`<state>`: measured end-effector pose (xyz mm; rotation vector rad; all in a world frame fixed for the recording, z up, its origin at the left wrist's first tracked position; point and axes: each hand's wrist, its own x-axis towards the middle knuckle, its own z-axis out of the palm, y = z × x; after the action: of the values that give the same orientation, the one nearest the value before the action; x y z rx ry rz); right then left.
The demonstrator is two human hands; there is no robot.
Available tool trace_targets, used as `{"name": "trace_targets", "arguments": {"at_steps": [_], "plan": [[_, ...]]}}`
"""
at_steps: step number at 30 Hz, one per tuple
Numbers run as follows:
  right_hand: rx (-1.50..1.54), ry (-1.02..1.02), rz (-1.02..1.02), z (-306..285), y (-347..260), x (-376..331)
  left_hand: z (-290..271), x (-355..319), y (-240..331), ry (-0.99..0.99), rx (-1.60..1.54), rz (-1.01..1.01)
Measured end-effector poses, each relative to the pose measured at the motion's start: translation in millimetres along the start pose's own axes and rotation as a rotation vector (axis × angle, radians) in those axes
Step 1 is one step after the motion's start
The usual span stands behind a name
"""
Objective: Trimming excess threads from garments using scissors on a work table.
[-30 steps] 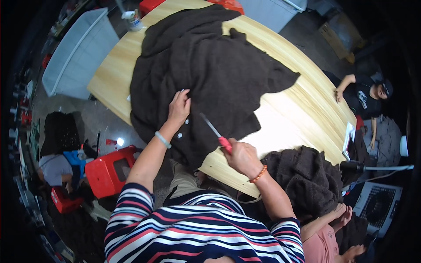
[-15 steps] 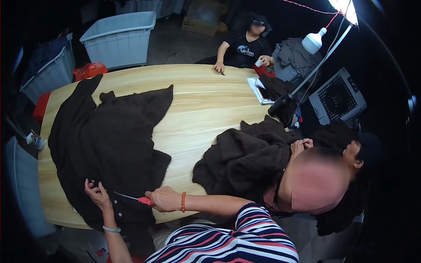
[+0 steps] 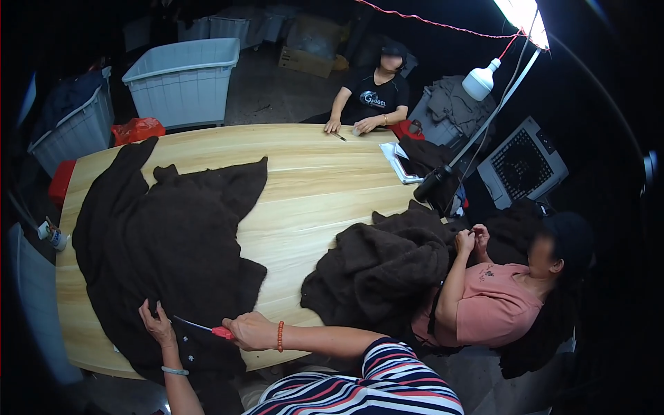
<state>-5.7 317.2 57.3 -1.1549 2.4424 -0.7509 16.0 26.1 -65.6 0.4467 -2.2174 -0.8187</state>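
Note:
A dark brown knitted garment [image 3: 187, 235] lies spread over the left side of the table, with small pale buttons [image 3: 191, 358] along its near part. My left hand [image 3: 158, 325] rests on the cloth beside the buttons, its fingers apart and slightly bent. In my right hand [image 3: 252, 330] is a red-handled tool [image 3: 222, 333] with a slim metal shaft; its exact kind is too small to make out. The shaft points left over the garment, its tip close to my left fingertips. Whether the tip touches the cloth cannot be told.
The wooden table [image 3: 297, 207] carries another dark brown garment [image 3: 380, 266] on the right, beside a co-worker in pink [image 3: 494, 301]. Another co-worker [image 3: 377, 93] sits at the far edge. A lamp arm [image 3: 477, 124] stands at right; a white bin [image 3: 183, 83] stands beyond the table.
The view has tilted up slightly. The tool's tip sits nearer my left fingertips. The pink-clad co-worker has leaned back and raised the hands; the far co-worker has lowered a hand to the table.

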Motion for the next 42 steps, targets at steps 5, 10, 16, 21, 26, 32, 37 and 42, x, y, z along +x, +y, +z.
{"name": "trace_targets", "arguments": {"at_steps": [5,10,16,21,26,32,37,42], "plan": [[0.008,-0.006,-0.022,6,1,8,3,-9,-9,-0.025,-0.083,-0.014],[0.000,-0.017,0.002,4,-1,4,6,-17,-10,-0.056,-0.069,0.028],[-0.043,-0.122,-0.028,11,-17,3,-9,-25,-31,-0.051,-0.078,-0.069],[-0.042,-0.265,0.014,2,-24,-3,-19,-28,-3,-0.076,-0.329,-0.219],[-0.036,-0.111,0.061,-22,-3,-20,-61,-59,73,-0.394,0.115,0.121],[-0.122,-0.329,-0.049,-9,-15,-36,-51,-99,40,-0.191,0.018,-0.193],[-0.084,-0.302,0.024,-18,-18,-35,-65,-62,45,-0.242,-0.290,-0.409],[-0.013,-0.119,0.196,-29,13,-37,-162,38,6,0.208,-0.485,-0.534]]}}
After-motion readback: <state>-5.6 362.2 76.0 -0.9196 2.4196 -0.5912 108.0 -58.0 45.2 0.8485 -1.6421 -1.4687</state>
